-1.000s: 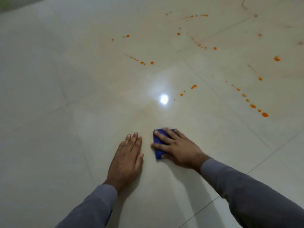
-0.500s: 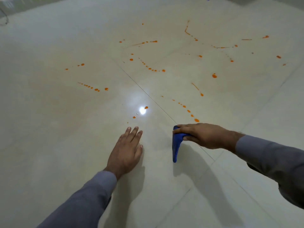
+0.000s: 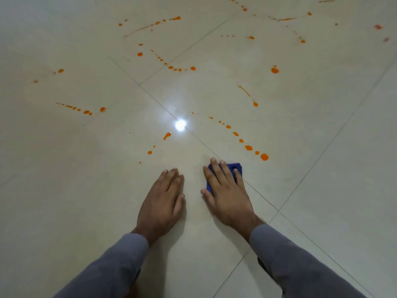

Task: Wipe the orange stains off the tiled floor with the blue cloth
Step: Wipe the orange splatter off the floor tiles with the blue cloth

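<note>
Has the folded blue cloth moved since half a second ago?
Yes. The blue cloth, then lifted and dangling, now lies flat under the right hand, just short of the nearest orange drop.

No writing, label, brand or number can be read anywhere on the floor, cloth or sleeves.

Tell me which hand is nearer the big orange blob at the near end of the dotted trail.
Right. The right hand presses the blue cloth just below the orange blob; the left hand rests flat, farther left.
</note>
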